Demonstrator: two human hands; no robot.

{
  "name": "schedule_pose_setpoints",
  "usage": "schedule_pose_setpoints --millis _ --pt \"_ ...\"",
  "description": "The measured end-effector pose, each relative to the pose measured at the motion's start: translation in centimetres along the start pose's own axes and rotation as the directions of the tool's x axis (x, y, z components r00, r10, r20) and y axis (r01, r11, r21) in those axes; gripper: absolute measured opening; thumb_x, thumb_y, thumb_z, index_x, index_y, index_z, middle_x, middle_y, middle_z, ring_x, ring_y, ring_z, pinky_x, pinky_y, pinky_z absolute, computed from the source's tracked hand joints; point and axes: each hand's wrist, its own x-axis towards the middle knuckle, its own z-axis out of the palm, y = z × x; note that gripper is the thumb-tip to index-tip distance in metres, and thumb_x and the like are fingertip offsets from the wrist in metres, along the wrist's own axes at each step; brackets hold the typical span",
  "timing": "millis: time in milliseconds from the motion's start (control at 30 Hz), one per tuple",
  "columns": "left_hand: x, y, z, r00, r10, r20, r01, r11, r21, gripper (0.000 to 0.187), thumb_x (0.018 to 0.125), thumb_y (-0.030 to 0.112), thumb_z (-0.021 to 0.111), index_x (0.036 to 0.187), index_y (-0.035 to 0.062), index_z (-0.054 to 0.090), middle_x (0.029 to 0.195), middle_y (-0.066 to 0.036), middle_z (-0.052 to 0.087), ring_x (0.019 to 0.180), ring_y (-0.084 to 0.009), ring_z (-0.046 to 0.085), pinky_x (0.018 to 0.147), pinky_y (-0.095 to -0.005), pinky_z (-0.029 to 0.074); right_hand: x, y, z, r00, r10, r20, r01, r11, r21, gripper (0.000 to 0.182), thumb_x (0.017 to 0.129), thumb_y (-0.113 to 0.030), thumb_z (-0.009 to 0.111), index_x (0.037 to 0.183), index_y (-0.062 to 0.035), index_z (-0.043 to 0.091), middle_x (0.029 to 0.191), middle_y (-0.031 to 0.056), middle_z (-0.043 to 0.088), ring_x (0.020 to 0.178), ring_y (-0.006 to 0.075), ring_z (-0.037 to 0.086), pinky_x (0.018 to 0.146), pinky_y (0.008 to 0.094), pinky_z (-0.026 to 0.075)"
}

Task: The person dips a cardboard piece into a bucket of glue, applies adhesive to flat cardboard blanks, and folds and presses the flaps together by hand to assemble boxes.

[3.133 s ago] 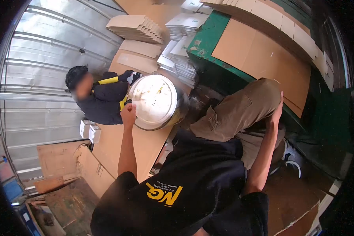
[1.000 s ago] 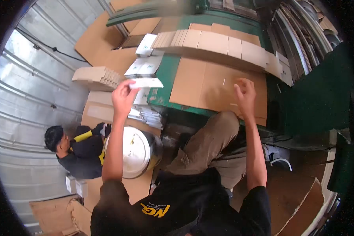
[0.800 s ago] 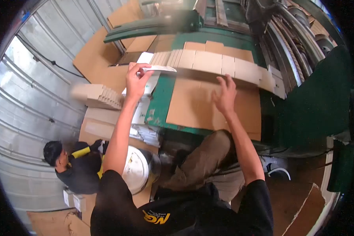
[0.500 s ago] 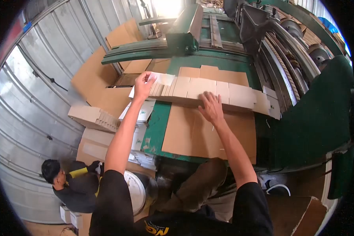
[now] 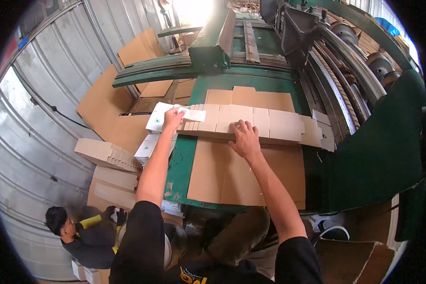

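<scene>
A long row of overlapping flat cardboard pieces (image 5: 236, 118) lies across brown cardboard sheets (image 5: 222, 165) on the green machine bed (image 5: 180, 165). At the row's left end, my left hand (image 5: 173, 119) pinches a small whitish, partly see-through piece (image 5: 192, 114) between thumb and fingers, just over the cardboard. Near the middle of the row, my right hand (image 5: 245, 136) rests on the front edge with its fingers spread and bent, holding nothing.
Stacked white printed cartons (image 5: 157, 118) stand left of the bed. Further left is a stack of notched cardboard (image 5: 97, 149). Metal rollers (image 5: 355, 61) run along the right. A co-worker (image 5: 83, 236) in dark clothing sits at the lower left. A green crossbeam (image 5: 151, 73) spans behind.
My left hand and the whitish piece are lower over the row's left end. The view has shifted, so the bed appears lower and more white cartons show.
</scene>
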Motion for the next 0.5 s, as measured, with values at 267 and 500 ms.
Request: schedule_pose_setpoints --millis 267,500 --pt "-0.1 2.8 -2.7 0.99 0.05 -0.13 -0.038 0.995 0.093 0.02 0.092 0.018 0.077 0.096 -0.0016 0.074 0.073 -0.002 0.067 0.061 -0.0075 0.058 0.056 -0.0254 0.046 0.1 0.1 0.4 0.999 -0.004 -0.032 0.004 1.0 0.025 0.069 0.076 -0.033 0.084 0.14 -0.0183 0.061 0.143 0.0112 0.051 0.137 0.032 0.046 0.109 0.0578 0.04" --pt "0.5 3.6 0.5 0.971 0.226 -0.082 -0.203 0.953 0.226 0.021 0.089 0.017 0.079 0.096 -0.0023 0.075 0.08 -0.008 0.074 0.071 -0.0134 0.067 0.066 -0.0307 0.052 0.0 -0.2 -0.1 1.0 0.011 0.008 -0.012 0.999 0.044 0.07 0.077 -0.033 0.085 0.14 -0.0181 0.059 0.148 0.0103 0.048 0.139 0.0303 0.044 0.112 0.0587 0.038"
